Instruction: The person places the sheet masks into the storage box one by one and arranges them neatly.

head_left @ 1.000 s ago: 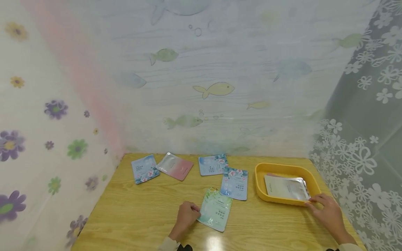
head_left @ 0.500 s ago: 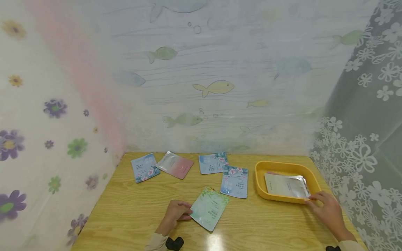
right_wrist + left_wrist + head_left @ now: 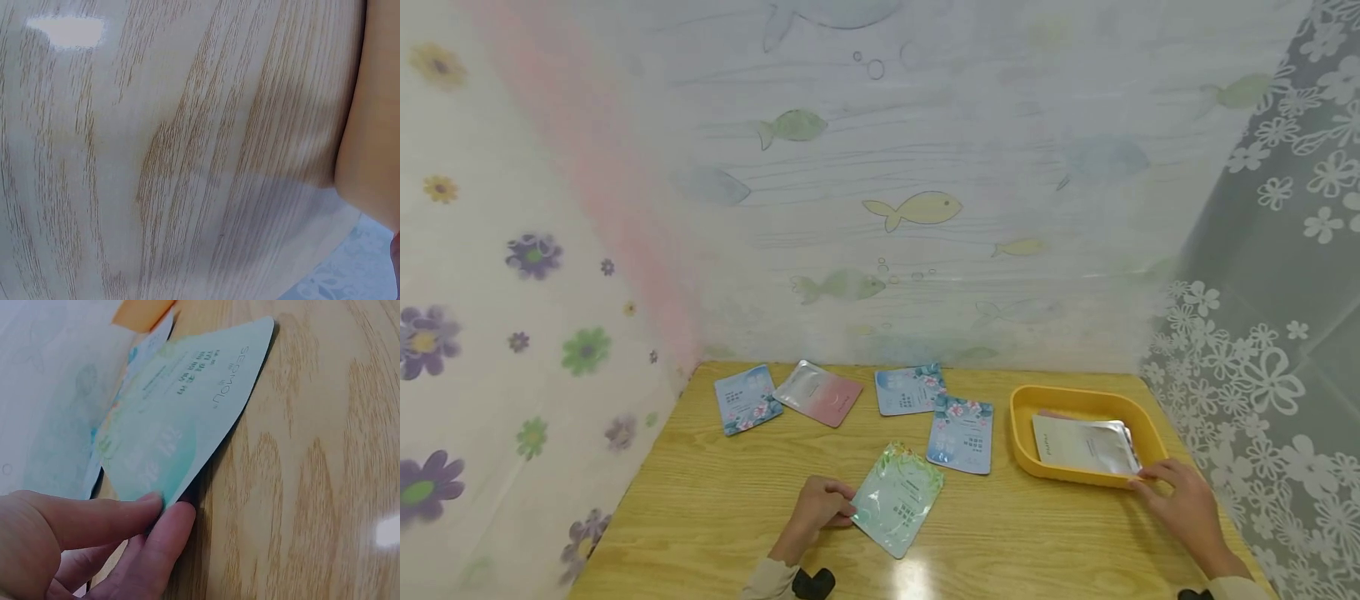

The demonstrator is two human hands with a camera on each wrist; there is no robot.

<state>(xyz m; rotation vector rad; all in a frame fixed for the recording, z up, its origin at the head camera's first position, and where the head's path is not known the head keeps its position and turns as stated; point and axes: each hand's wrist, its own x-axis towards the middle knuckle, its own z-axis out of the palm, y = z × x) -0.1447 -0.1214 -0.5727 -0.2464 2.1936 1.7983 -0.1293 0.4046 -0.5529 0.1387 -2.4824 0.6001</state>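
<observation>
Over left I see a blue packet [image 3: 748,400], a pink-and-silver packet [image 3: 818,393], the left hand [image 3: 818,507] pinching a green packet [image 3: 897,504] by its raised edge over the table [image 3: 715,500], two blue packets [image 3: 959,442] past it, then a yellow tray [image 3: 1071,476], the right hand [image 3: 1183,504] pinching its rim

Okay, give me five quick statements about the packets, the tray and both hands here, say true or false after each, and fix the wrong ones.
1. The left hand pinches the green packet. True.
2. In the head view, the yellow tray stands left of the green packet. False: it stands to the right of it.
3. A white and silver packet lies in the yellow tray. True.
4. The right hand rests on the green packet. False: it is at the yellow tray's rim.
5. In the head view, the pink and silver packet lies right of the leftmost blue packet. True.
</observation>
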